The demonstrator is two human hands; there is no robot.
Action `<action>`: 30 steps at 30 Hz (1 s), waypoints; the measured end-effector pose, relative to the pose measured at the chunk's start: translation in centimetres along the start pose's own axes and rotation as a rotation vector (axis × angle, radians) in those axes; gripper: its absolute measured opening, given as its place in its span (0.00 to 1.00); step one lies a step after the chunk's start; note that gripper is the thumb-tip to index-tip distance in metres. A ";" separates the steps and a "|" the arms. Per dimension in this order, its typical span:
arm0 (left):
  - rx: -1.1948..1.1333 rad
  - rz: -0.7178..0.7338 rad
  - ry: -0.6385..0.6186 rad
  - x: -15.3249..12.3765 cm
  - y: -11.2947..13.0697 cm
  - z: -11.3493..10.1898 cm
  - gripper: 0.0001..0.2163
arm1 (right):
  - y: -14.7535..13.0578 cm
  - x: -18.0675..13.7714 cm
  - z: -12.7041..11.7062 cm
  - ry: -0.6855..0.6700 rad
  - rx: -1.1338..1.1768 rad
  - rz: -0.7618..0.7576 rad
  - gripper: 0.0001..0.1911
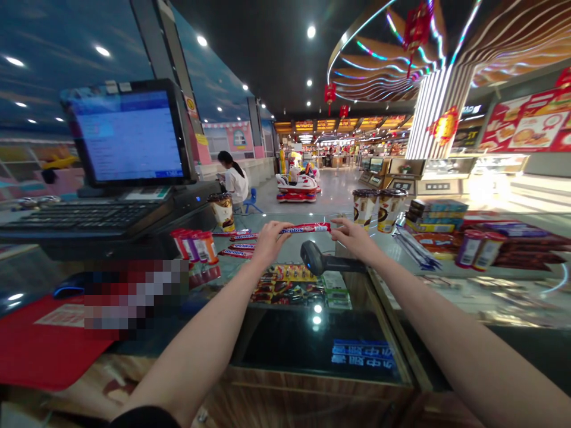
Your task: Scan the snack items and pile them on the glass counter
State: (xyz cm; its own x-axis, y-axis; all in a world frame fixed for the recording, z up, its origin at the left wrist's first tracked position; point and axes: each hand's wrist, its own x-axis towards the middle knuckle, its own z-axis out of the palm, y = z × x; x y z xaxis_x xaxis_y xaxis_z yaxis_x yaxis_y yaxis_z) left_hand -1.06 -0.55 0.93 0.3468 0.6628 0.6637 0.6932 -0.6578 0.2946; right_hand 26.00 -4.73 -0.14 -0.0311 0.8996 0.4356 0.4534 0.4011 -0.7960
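Observation:
Both my arms reach out over a glass counter (312, 333). Between my hands I hold a red Mentos roll (306, 228) level above the counter. My left hand (269, 240) pinches its left end and my right hand (354, 236) grips its right end. Directly below the roll a black barcode scanner (317, 260) rests on the glass. Several more Mentos rolls (241, 242) lie flat to the left of my left hand. Three small candy tubes (196, 246) stand further left.
A register screen (129, 135) and keyboard (75, 217) stand at the left, with a red mat (44, 345) and a mouse (68, 291) in front. Snack cups (379, 209), stacked boxes (435, 215) and packets fill the right counter. A seated person (234, 178) and ride-on toys (298, 185) are beyond.

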 end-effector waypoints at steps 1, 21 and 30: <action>-0.003 0.012 -0.004 0.0 0.3 0.0 0.12 | -0.2 0.1 0.2 0.011 0.032 0.014 0.19; 0.006 0.046 0.165 2.1 4.0 0.1 0.12 | -2.3 -0.9 -2.2 0.086 0.148 -0.006 0.09; -0.368 -0.077 0.204 6.9 9.2 2.9 0.21 | -0.8 -3.0 -6.0 0.216 0.134 0.044 0.16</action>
State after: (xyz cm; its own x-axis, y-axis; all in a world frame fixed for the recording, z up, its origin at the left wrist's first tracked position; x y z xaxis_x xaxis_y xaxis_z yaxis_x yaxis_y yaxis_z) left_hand 9.52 -0.98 6.23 0.1453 0.6548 0.7417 0.4278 -0.7176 0.5496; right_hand 31.13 -8.73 1.73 0.1836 0.8649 0.4671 0.3277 0.3941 -0.8586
